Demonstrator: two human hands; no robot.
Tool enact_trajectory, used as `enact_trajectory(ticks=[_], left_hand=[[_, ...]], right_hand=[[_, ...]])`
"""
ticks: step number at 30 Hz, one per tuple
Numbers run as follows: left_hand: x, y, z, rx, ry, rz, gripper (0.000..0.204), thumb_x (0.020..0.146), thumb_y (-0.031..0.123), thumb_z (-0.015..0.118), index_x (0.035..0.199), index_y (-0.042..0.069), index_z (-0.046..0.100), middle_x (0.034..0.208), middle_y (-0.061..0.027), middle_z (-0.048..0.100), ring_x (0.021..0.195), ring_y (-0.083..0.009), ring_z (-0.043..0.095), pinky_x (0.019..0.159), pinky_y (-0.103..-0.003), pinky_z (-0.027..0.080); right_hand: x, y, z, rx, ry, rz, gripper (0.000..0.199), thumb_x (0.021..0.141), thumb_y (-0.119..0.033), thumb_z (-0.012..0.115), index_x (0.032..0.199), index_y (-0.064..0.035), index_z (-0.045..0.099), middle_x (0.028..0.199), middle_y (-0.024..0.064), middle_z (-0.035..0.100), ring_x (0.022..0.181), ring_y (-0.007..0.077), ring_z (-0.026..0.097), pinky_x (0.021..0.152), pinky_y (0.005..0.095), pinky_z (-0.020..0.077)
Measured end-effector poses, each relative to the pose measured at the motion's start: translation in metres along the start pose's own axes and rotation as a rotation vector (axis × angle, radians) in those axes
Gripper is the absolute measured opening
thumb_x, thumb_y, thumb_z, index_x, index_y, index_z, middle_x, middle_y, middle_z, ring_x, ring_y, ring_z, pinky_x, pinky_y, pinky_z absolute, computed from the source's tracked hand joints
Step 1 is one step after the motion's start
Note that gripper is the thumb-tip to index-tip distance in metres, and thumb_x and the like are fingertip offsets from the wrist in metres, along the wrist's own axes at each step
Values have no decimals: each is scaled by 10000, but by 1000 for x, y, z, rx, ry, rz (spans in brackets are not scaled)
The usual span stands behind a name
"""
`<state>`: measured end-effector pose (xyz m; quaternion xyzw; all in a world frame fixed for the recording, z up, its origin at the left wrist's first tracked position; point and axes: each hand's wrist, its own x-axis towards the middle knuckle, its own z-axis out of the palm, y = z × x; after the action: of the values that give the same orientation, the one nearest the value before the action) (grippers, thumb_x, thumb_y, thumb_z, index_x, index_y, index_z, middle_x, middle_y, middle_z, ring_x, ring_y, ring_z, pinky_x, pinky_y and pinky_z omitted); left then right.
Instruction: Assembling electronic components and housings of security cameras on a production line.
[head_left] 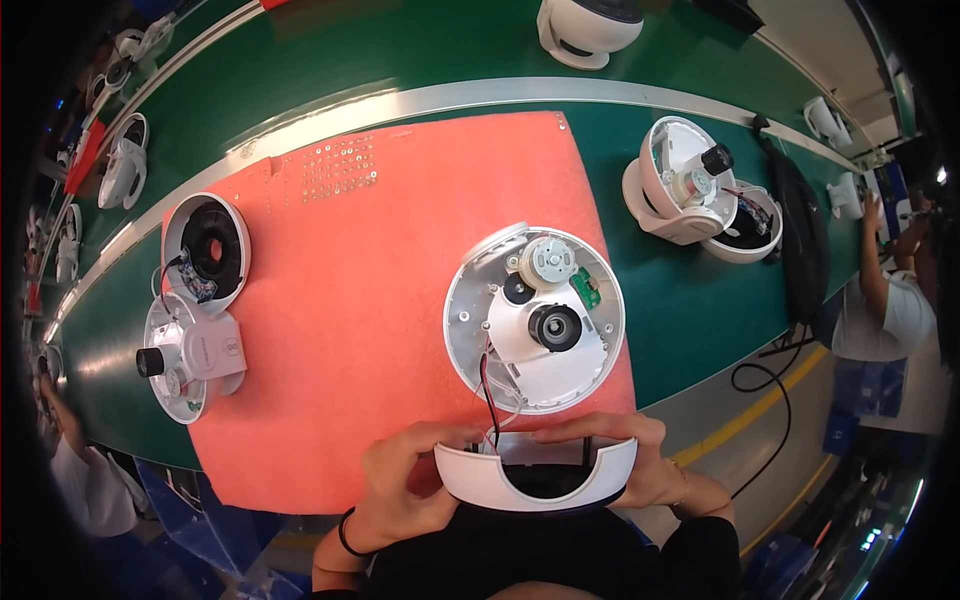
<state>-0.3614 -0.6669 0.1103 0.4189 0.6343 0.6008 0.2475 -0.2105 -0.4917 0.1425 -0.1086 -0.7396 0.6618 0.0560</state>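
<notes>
Across a green bench [680,345] lies a pink mat [330,310], with rows of small screws [340,170] near its far edge and a partly opened white unit [210,350] on its left; another open unit [690,225] sits on the bench to the right. At the mat's near edge, just in front of the wearer's dark shirt, a white curved shell [472,478] is held up, its rounded cutout toward the body. Left hand [405,490] and right hand [652,470] are well apart, each clamped on one end of it, fingers along the far rim. Just beyond, on the mat, rests a round white housing [515,345] with a black lens [555,328], a silver motor [547,261] and a green circuit board [585,288]. Thin red and black wires [489,390] run from the housing toward the shell; where they end is hard to make out behind its rim. Judging by its look, the shell should be light, stiff plastic, rather slick, and likely to flex or mark at the cutout's tips. Its solid ends seem the best grip, while the wires look the most fragile part and allow little pull.
</notes>
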Motion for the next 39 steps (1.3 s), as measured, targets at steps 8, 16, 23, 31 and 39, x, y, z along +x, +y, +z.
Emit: enact_trajectory(ticks=[8,16,23,31,39], left_hand=[[7,16,-6,32,25,70,424,673,150,741,1018,-49,595,944,-160,597,865,-251,618,740,-301,500],[5,23,-5,13,67,28,355,666,112,735,956,-57,618,894,-137,591,791,-223,615,697,-290,501],[7,28,-7,51,32,23,323,653,66,719,933,-61,624,879,-140,592,787,-220,616,688,-286,504],[11,29,-7,74,30,66,310,631,5,696,925,-54,617,850,-141,618,769,-223,627,683,-288,511],[14,30,-8,60,13,29,322,608,-17,697,920,-37,618,848,-133,625,758,-220,627,675,-290,511]], right_hand=[[-1,4,-1,-46,-60,58,444,643,70,610,1079,33,533,1066,156,596,922,250,608,770,292,478],[6,-8,-10,-237,0,-227,589,612,-117,772,1110,22,491,1028,172,601,887,284,617,733,329,502],[10,0,-6,-311,77,-464,570,602,-271,807,990,-8,482,815,154,641,708,274,654,599,322,532],[12,0,-6,-329,92,-466,559,594,-272,811,970,-14,488,812,154,641,712,274,652,626,337,535],[9,-4,-5,-309,67,-414,563,583,-289,812,955,-15,491,796,156,642,697,277,650,652,356,531]])
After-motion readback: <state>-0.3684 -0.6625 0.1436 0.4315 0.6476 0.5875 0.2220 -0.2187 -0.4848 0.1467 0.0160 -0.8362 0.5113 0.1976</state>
